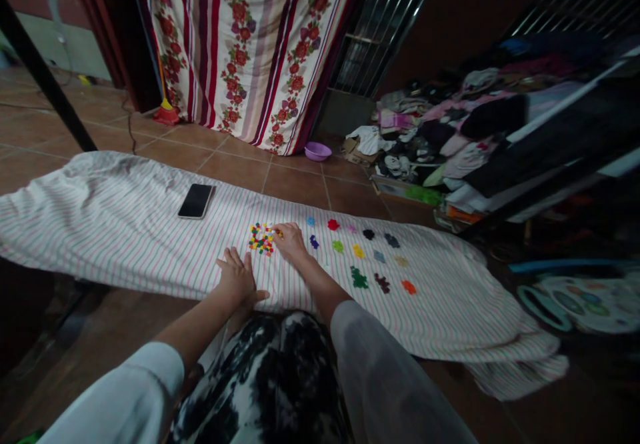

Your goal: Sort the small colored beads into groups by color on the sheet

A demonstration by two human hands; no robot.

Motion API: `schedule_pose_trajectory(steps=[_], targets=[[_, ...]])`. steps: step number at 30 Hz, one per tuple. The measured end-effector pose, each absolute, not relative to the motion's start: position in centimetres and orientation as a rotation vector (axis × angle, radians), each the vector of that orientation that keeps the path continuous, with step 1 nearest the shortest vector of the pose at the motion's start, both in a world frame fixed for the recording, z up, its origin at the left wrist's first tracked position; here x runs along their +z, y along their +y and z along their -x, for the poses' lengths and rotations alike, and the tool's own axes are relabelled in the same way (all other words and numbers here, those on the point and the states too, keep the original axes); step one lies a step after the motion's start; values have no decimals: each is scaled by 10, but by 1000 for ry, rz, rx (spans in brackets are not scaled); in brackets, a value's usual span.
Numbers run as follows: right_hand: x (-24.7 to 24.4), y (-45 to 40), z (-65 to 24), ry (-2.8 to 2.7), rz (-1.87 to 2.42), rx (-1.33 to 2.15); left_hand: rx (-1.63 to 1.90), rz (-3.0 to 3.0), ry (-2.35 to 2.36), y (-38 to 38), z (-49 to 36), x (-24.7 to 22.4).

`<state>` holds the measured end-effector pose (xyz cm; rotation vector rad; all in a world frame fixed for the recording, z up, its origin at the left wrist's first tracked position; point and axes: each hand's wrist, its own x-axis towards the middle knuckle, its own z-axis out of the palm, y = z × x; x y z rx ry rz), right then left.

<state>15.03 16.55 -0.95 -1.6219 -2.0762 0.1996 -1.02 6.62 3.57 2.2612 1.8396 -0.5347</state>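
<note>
A mixed pile of small colourful pieces (261,239) lies on the striped cloth (150,231). My right hand (290,241) is at the pile's right edge, fingers pinched together; what they hold, if anything, is too small to name. My left hand (236,277) rests on the cloth at the near left of the pile, fingers spread and holding nothing. To the right lie separate single-colour heaps, among them red (333,225), yellow (358,251), dark green (359,277), brown (382,283) and orange (409,287).
A phone (197,201) lies on the cloth at the left. Beyond the cloth are a purple basin (318,151), a floral curtain (240,51) and a red dustpan (167,113) on the tiled floor. Clothes (450,124) are heaped at the right.
</note>
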Motion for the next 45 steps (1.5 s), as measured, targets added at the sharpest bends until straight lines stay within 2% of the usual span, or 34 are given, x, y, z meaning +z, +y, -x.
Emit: schedule_pose_trajectory(steps=[7,23,45], targets=[[-15,132,-169,-2039,1571,204,-665,-2153,1889,76,2,42],[-7,80,-267,-1744,1644,154,-636,-2195,1860,79,11,31],[-50,60,-266,-1775,1571,92,-653,-2301,1840,72,13,33]])
